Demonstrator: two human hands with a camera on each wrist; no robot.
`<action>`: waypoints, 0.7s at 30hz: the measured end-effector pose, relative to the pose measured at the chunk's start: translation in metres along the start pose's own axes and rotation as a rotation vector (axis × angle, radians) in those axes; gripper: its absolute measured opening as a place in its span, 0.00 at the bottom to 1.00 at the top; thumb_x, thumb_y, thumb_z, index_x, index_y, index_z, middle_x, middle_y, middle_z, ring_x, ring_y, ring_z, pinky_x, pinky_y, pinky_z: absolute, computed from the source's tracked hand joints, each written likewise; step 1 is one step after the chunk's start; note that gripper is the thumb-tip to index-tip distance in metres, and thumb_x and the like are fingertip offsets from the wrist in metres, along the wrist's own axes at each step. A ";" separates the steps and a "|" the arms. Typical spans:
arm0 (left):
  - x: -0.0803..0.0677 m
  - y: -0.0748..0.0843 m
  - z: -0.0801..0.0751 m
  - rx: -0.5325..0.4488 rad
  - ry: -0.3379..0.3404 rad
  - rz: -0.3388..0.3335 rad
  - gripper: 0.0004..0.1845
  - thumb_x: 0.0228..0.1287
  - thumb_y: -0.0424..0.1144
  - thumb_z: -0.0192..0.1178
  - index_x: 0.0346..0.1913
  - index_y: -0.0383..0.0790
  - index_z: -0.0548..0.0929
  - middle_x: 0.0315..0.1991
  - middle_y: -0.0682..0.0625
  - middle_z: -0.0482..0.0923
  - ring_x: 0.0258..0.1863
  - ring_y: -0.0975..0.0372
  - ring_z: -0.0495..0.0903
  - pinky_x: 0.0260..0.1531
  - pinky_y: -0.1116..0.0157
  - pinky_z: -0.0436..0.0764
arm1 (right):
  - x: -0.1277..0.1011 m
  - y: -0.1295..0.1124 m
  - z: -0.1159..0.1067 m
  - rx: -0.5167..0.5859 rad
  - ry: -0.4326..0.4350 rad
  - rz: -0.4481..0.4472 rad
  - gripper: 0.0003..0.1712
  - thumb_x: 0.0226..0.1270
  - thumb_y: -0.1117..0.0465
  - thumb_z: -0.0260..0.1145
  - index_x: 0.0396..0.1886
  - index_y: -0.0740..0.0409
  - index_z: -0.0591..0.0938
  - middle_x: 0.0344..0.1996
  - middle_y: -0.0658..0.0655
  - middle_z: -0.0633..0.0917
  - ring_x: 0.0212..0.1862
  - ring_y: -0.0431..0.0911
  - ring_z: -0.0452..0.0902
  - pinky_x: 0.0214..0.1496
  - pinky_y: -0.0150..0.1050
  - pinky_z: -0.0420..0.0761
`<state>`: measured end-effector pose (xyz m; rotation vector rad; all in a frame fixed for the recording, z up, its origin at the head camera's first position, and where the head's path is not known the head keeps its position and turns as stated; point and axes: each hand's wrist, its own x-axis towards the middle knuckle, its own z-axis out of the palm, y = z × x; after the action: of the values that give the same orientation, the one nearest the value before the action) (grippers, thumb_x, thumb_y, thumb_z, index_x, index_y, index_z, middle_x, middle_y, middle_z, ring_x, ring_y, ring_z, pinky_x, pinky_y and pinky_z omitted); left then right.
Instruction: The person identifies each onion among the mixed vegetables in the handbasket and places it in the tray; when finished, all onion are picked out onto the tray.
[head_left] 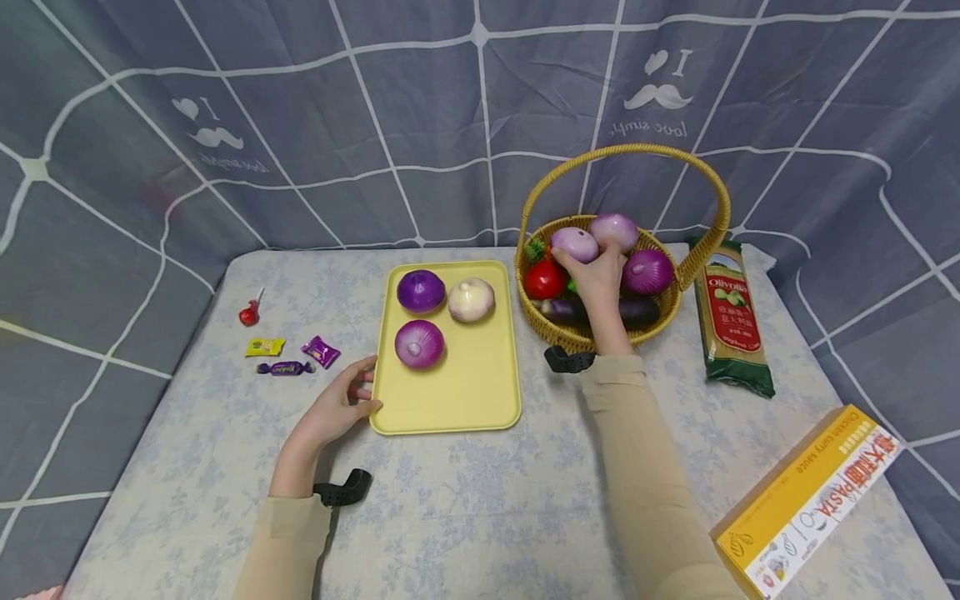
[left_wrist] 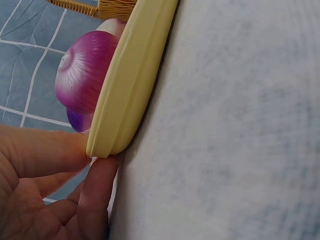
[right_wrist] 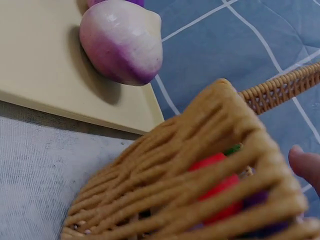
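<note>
- The nearer pale onion is in the basket, next to the farther pale onion and above the red vegetable.
- The right hand is inside the basket, with thumb and fingers spread around the nearer pale onion; I cannot tell if they are clamped on it, because the fingertips are partly hidden.
- The left hand pinches the edge of the tray, thumb at the rim and a finger below. The two hands are well apart.
- The onion has a glossy skin, so I judge it firm, rather light and a little slippery.
- Its round sides give the best hold: thumb and fingers opposite each other at the widest part, with moderate pressure.
- The tray looks thin, stiff and light, so holding it by the rim should be enough to steady it.
- The onions on the tray could roll if it tilts.
- The basket's tall handle arches overhead, so a lifted onion needs a path clear of it.
</note>
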<state>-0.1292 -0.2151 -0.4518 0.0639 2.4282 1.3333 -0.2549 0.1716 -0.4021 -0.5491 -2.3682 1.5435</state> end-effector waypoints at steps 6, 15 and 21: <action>0.000 -0.001 0.001 -0.003 -0.002 0.012 0.39 0.65 0.26 0.58 0.76 0.31 0.53 0.61 0.35 0.65 0.49 0.52 0.70 0.42 0.69 0.75 | 0.000 0.000 0.005 -0.041 0.012 0.026 0.49 0.56 0.45 0.73 0.68 0.66 0.62 0.67 0.69 0.66 0.70 0.59 0.61 0.73 0.51 0.63; 0.000 -0.002 0.000 -0.009 -0.006 0.019 0.38 0.66 0.26 0.57 0.76 0.31 0.53 0.60 0.35 0.65 0.49 0.52 0.70 0.40 0.71 0.75 | 0.003 0.002 0.008 -0.049 0.032 0.032 0.45 0.58 0.50 0.73 0.68 0.65 0.64 0.67 0.67 0.70 0.70 0.58 0.64 0.72 0.51 0.64; 0.000 -0.002 -0.001 -0.011 -0.003 0.016 0.39 0.66 0.26 0.58 0.76 0.32 0.53 0.61 0.35 0.65 0.50 0.51 0.70 0.40 0.71 0.75 | 0.003 0.002 0.008 -0.039 0.042 0.012 0.43 0.57 0.51 0.74 0.65 0.66 0.65 0.64 0.67 0.72 0.68 0.58 0.66 0.72 0.49 0.65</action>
<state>-0.1294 -0.2168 -0.4536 0.0827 2.4223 1.3520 -0.2607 0.1666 -0.4072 -0.5989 -2.3724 1.4794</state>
